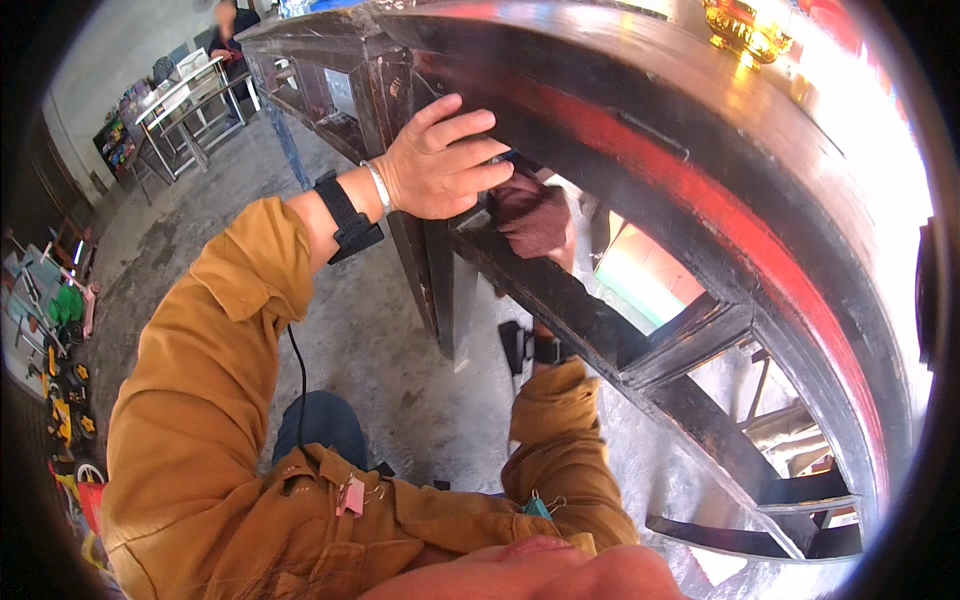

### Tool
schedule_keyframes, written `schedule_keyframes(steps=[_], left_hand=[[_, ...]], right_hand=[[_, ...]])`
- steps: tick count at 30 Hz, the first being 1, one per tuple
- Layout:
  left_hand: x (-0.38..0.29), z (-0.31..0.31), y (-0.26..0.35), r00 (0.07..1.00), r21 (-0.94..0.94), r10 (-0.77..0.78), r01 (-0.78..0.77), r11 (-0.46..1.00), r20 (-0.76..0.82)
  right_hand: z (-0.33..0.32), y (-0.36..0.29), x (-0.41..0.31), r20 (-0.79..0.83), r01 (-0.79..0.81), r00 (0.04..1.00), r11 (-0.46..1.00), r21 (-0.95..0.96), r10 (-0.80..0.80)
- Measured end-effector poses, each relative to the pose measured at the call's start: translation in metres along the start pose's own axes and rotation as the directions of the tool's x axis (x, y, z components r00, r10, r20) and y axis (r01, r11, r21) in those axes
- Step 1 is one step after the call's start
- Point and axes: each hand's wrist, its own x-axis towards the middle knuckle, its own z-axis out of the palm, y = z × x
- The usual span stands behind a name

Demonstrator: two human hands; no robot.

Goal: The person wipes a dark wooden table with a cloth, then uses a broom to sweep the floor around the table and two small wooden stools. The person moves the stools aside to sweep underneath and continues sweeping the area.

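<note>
A dark wooden table (525,281) with a red-painted band stands in front of me, its side built as an open frame of rails and short uprights. My left hand (442,161) rests at the frame's corner near the leg, fingers spread and holding nothing. Behind the lower rail, my right hand (569,251) reaches up from beneath and shows through the opening. It holds a maroon cloth (529,217) against the inner side of the corner. The cloth and the rail hide most of the right hand's fingers.
A gold-coloured vessel (750,34) stands on the tabletop. Through the frame a pink and green box (649,270) shows. Children's ride-on toys (64,390) line the left wall. At the far left, a person (231,45) sits by a white table (176,94).
</note>
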Motion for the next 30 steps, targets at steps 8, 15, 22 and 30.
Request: schedule_keyframes(steps=[8,15,22,30], left_hand=[[-0.002,0.001,-0.001,1.000,-0.014,0.008,-0.008,1.000,0.014],[0.001,0.001,0.002,1.000,-0.007,-0.015,0.015,1.000,-0.006],[0.000,-0.002,-0.003,0.998,-0.043,0.033,-0.031,0.999,0.049],[0.004,0.001,-0.002,1.000,-0.033,0.026,-0.026,0.999,0.006]], right_hand=[[0.037,-0.010,0.025,-0.430,0.545,0.838,-0.576,0.609,0.337],[0.027,-0.001,-0.084,-0.568,-0.358,0.672,0.880,0.313,0.475],[-0.044,0.035,-0.016,-0.630,-0.259,0.768,0.955,-0.143,0.114],[-0.058,0.059,0.065,-0.592,-0.291,0.793,0.767,-0.572,-0.141]])
